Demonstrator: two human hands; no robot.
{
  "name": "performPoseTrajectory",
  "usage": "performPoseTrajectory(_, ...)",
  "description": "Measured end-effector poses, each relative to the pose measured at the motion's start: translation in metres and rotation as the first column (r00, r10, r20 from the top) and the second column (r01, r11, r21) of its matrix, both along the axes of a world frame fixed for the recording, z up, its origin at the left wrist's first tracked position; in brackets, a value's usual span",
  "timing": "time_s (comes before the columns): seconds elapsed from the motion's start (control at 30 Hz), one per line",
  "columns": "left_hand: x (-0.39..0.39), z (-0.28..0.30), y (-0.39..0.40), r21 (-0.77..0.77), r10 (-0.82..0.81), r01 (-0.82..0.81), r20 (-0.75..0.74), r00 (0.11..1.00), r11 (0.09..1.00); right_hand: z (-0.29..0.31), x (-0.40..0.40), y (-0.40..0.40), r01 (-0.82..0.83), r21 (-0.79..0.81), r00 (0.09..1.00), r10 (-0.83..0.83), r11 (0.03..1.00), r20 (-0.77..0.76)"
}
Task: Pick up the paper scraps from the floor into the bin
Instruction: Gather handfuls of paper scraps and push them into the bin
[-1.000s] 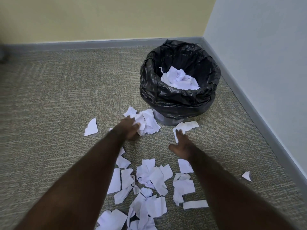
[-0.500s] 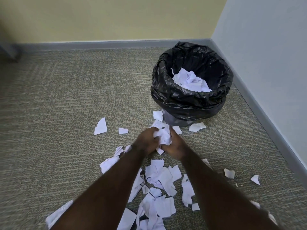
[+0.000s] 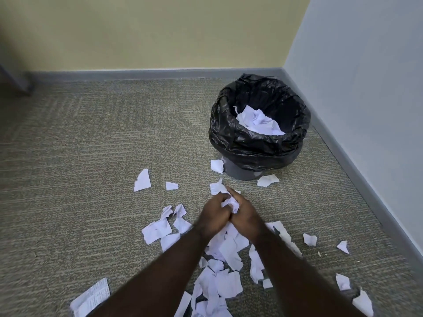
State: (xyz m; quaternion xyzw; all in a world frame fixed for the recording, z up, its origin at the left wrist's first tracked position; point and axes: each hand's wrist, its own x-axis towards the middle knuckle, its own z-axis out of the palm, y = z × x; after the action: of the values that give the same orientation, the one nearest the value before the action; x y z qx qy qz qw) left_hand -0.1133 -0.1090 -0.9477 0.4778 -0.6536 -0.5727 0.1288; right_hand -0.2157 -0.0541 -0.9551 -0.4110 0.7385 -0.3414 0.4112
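My left hand (image 3: 214, 215) and my right hand (image 3: 245, 213) are pressed together over the carpet, cupping a crumpled wad of white paper scraps (image 3: 230, 202) between them. The bin (image 3: 259, 147), lined with a black bag, stands beyond the hands to the right in the room's corner, with white paper (image 3: 258, 121) inside it. Several loose scraps (image 3: 226, 250) lie on the carpet under and around my forearms. One scrap (image 3: 142, 180) lies apart to the left, and another scrap (image 3: 267, 180) sits at the bin's foot.
Grey baseboard (image 3: 357, 156) runs along the right wall close behind the bin, and a yellow wall closes the back. A printed paper piece (image 3: 91, 298) lies at the lower left. A dark furniture leg (image 3: 20, 85) stands at the far left.
My hands came together from two separate scraps and closed around a gathered wad. The view has shifted, so the bin now sits further right.
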Motion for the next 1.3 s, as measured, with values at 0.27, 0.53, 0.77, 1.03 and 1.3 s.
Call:
performPoseTrajectory(0.27,0.002,0.075,0.015,-0.156,0.067,-0.098,-0.193,0.979,0.983,0.080,0.008,0.010,0.053,-0.209,0.999,-0.053,0.977,0.001)
performPoseTrajectory(0.53,-0.003,0.176,0.009,-0.298,0.008,-0.137,-0.398,0.918,0.945,0.180,0.000,0.002,0.057,-0.457,0.997,-0.072,0.887,-0.016)
performPoseTrajectory(0.77,-0.035,0.237,-0.019,-0.392,-0.057,-0.160,-0.487,0.871,0.906,0.246,-0.023,-0.022,0.097,-0.567,0.983,-0.167,0.818,-0.073)
performPoseTrajectory(1.03,-0.095,0.205,-0.081,-0.314,-0.128,0.023,-0.320,0.939,0.949,0.195,-0.096,-0.092,0.064,-0.395,0.937,-0.192,0.916,-0.293)
performPoseTrajectory(1.3,-0.094,0.196,-0.115,-0.122,-0.064,0.042,-0.189,0.980,0.992,0.194,-0.107,-0.109,0.041,-0.074,0.929,-0.065,0.996,-0.364)
